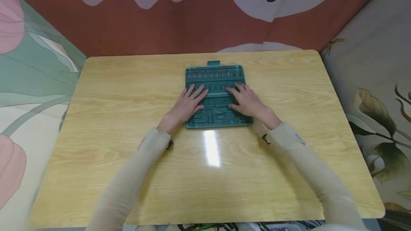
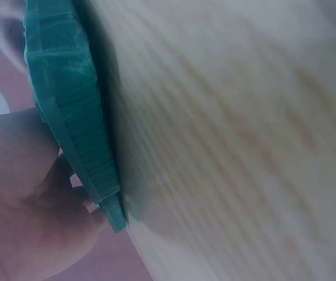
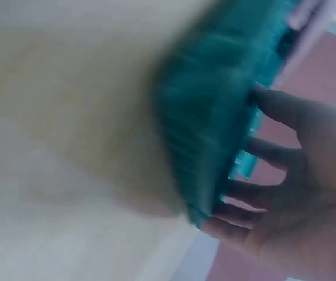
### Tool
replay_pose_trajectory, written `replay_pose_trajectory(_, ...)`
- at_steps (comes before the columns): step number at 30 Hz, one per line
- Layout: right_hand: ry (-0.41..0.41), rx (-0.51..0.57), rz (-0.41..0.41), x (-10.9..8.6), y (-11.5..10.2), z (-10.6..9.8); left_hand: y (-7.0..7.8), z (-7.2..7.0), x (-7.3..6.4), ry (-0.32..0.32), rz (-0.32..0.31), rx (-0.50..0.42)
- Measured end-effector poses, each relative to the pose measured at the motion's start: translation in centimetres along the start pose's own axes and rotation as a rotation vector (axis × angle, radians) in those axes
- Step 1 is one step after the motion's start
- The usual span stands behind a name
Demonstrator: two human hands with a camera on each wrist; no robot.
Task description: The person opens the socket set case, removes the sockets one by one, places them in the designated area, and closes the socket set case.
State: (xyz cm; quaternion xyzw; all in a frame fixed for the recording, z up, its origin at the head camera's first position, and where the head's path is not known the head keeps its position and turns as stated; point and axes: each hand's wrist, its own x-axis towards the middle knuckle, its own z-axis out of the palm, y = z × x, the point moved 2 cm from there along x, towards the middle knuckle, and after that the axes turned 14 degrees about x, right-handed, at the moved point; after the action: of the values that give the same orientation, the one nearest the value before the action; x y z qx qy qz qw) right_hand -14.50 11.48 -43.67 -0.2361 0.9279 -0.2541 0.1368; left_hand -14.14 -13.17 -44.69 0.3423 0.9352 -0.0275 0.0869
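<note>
A dark green plastic tool case (image 1: 215, 115) with moulded recesses lies on the table. Along its far part runs a row of several small metal pieces (image 1: 205, 75), too small to name surely. My left hand (image 1: 187, 106) rests on the case's left side, fingers spread. On the right side, my right hand (image 1: 248, 102) touches the case with its fingers apart. The left wrist view shows the case's side wall (image 2: 74, 105) close to the tabletop. In the right wrist view, fingertips meet the rim of the case (image 3: 209, 105), which is blurred.
The case stands on a light wood table (image 1: 128, 81) near its far edge. Behind it rises a red patterned backdrop (image 1: 205, 27). Dark and green items (image 1: 208, 226), partly hidden, sit below the near table edge.
</note>
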Motion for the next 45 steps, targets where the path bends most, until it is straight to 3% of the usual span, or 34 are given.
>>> replay_pose_trajectory(3,0.006,0.154,0.051,1.0,-0.2,-1.5,0.1,0.1,0.1,-0.015,-0.004,0.022)
replay_pose_trajectory(8,0.104,0.401,0.122,3.0,0.7,-3.5,0.4,0.0,0.2,-0.037,-0.019,0.022)
replay_pose_trajectory(17,0.312,0.730,0.280,6.9,3.8,-3.6,0.4,0.0,0.3,-0.049,-0.026,0.039)
replay_pose_trajectory(22,0.348,0.730,0.361,8.2,4.2,-3.5,0.6,0.0,0.2,-0.056,-0.020,0.040)
replay_pose_trajectory(27,0.264,0.686,0.427,9.3,4.0,-4.0,0.4,-0.1,0.1,-0.042,-0.029,0.021)
replay_pose_trajectory(35,0.176,0.751,0.512,10.0,3.5,-5.1,0.1,-0.2,0.2,-0.044,-0.017,0.016)
replay_pose_trajectory(40,0.198,0.789,0.540,9.9,3.1,-4.9,-0.1,-0.3,0.2,-0.082,-0.028,0.036)
replay_pose_trajectory(45,0.246,0.773,0.567,9.5,3.0,-4.5,0.1,-0.3,0.3,-0.078,-0.021,0.035)
